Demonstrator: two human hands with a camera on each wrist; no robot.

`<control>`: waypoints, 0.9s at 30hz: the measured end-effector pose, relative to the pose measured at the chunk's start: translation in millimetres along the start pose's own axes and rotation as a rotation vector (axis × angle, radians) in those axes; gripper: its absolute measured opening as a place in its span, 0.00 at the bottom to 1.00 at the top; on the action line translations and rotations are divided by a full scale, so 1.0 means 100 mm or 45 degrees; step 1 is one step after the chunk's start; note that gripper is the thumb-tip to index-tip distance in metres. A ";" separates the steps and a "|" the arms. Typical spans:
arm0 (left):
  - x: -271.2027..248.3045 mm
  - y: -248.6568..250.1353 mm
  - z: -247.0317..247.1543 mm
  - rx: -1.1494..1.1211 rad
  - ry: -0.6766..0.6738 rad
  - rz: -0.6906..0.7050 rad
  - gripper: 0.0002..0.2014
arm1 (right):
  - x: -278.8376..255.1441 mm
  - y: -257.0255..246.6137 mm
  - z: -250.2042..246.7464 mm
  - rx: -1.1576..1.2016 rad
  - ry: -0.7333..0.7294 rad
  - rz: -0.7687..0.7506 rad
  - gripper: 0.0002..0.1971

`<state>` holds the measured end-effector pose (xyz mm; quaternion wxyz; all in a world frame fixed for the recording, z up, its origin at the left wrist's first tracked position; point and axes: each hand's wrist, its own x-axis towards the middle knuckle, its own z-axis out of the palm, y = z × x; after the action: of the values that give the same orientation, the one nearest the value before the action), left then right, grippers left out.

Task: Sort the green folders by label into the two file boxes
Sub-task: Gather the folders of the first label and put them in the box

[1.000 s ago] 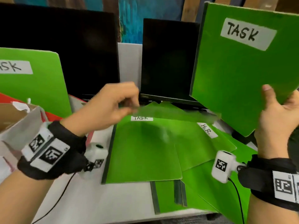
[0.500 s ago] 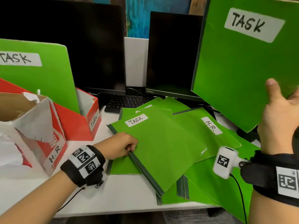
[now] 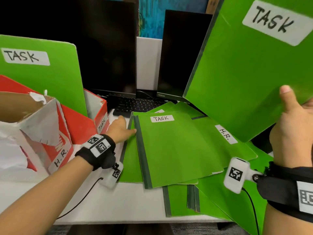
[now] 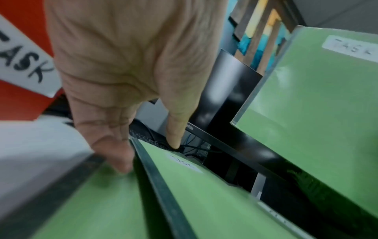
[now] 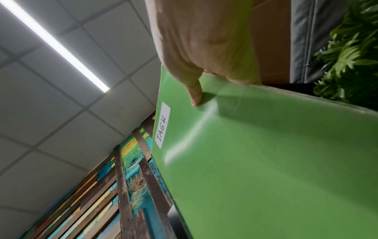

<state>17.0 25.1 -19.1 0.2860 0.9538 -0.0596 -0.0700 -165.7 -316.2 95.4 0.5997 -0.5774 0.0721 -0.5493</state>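
Behind strewn folders (image 3: pixel 169 150), dark monitors (image 3: pixel 105 48) flank keyboard (image 3: pixel 135 104).

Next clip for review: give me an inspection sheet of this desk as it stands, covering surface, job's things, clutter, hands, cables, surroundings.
Surface: white desk top, partly covered by folders.
Job's things: loose pile of green folders; top one labelled TASK, another labelled H.R.. Red file box labelled TASK holds an upright green TASK folder. Torn red and white box labelled H.R., contents not visible.
Clutter: black keyboard behind the pile.
Hands: left hand touches the top folder's dark spine edge; right hand holds a raised green TASK folder.
Cables: thin black leads from both wrist cameras; one lies on the desk.
Surroundings: two dark monitors, painted wooden wall behind.
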 end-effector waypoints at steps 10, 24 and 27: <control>0.14 0.25 0.15 -0.526 -0.289 -0.209 0.17 | -0.08 0.18 0.18 0.023 -0.060 0.276 0.14; -0.01 0.32 0.11 -1.087 -0.531 -0.110 0.10 | -0.71 1.13 0.51 -0.881 -0.526 1.013 0.08; -0.01 0.34 0.10 -0.913 -0.474 0.101 0.17 | -0.73 1.12 0.57 -0.904 -0.557 1.055 0.39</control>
<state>12.0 -8.0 -8.5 0.5874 0.7615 -0.1188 -0.2470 -88.4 -257.6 -12.6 0.5354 -0.7665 0.3459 -0.0793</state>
